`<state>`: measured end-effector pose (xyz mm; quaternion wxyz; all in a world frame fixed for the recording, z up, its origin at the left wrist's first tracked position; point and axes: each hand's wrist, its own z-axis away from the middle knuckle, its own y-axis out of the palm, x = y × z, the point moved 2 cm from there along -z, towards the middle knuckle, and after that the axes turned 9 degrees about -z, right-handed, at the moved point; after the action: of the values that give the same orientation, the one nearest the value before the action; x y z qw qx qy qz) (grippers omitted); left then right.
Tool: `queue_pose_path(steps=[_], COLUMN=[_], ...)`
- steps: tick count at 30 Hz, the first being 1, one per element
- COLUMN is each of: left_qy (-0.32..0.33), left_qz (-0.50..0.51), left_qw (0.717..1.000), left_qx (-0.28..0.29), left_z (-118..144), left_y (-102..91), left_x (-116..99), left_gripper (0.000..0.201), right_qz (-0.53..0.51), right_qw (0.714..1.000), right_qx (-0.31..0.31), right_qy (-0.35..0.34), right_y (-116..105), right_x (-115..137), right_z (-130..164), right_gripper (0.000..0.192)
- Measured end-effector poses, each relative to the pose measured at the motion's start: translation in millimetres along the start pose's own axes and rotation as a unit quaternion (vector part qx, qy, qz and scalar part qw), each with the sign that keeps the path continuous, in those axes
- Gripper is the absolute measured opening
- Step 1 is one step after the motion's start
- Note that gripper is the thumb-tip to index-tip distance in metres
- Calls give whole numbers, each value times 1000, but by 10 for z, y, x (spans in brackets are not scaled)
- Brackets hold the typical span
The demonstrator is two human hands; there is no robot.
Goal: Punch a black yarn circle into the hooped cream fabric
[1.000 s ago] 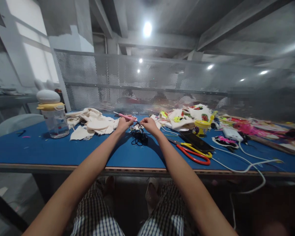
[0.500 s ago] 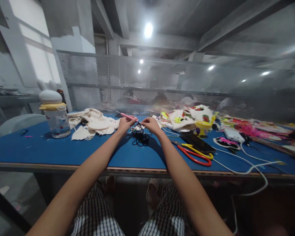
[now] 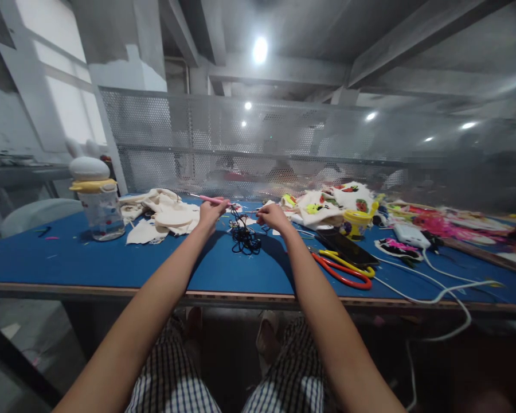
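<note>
My left hand [image 3: 211, 215] is closed around a pink-handled tool [image 3: 210, 199] whose thin metal tip points to the left. A loose tangle of black yarn [image 3: 245, 238] lies on the blue tabletop between my hands, with strands rising toward the left fingers. My right hand [image 3: 273, 218] is pinched on the other side of the yarn. A thin thing juts from its fingertips, too small to name. Cream fabric pieces [image 3: 176, 217] lie just left of my left hand.
A clear water bottle [image 3: 98, 209] stands at the left. To the right lie scissors [image 3: 341, 272] with red and yellow handles, a black phone [image 3: 348, 248], a yellow tub [image 3: 355, 223], embroidered cloth [image 3: 322, 203] and a white cable [image 3: 434, 298]. A perforated metal screen [image 3: 223, 137] rises behind the table.
My hands have moved apart, the left one to the left with the pink tool, the right one slightly to the right. More of the black yarn shows between them.
</note>
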<state>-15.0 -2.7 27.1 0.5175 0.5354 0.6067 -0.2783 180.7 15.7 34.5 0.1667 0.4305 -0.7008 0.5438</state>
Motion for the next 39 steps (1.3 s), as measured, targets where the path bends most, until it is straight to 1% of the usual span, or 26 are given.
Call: queue_pose_path(steps=[3, 5, 9, 12, 14, 16, 18, 20, 22, 24, 30, 35, 39], left_qy=[-4, -11, -5, 0, 5, 17, 32, 39, 26, 8, 5, 3, 5], left_qz=[-1, -2, -17, -27, -42, -64, -76, -66, -39, -21, -20, -13, -17], left_qw=[1000, 1000, 998, 996, 993, 989, 990, 994, 998, 999, 999, 998, 997], left_qx=[1, 11, 57, 84, 113, 133, 118, 75, 42, 30, 29, 55, 70], left_z=[9, 27, 74, 110, 131, 137, 116, 74, 33, 9, 16, 0, -15], left_y=[11, 33, 79, 104, 128, 144, 131, 91, 48, 22, 17, 10, -3], left_x=[20, 43, 69, 67, 60, 51, 38, 27, 24, 27, 40, 69, 75], left_gripper=[31, 31, 35, 33, 32, 32, 32, 32, 31, 30, 28, 32, 35], right_qz=[9, 13, 17, 0, -18, -16, 20, 63, 81, 87, 102, 108, 109], right_qw=[1000, 1000, 999, 998, 997, 995, 995, 994, 995, 995, 993, 992, 992], right_qx=[-6, -1, 24, 28, 31, 42, 36, 11, -11, -18, -15, -31, -30], right_qy=[3, -2, -21, -52, -74, -90, -95, -84, -64, -52, -61, -63, -61], right_y=[11, 39, 138, 208, 237, 242, 211, 156, 107, 90, 130, 98, 84], right_x=[4, 21, 74, 134, 178, 214, 233, 234, 225, 220, 248, 256, 258], right_z=[4, 14, 38, 60, 77, 92, 102, 104, 103, 106, 133, 139, 142], right_gripper=[23, 24, 23, 26, 27, 26, 23, 19, 16, 17, 19, 20, 21])
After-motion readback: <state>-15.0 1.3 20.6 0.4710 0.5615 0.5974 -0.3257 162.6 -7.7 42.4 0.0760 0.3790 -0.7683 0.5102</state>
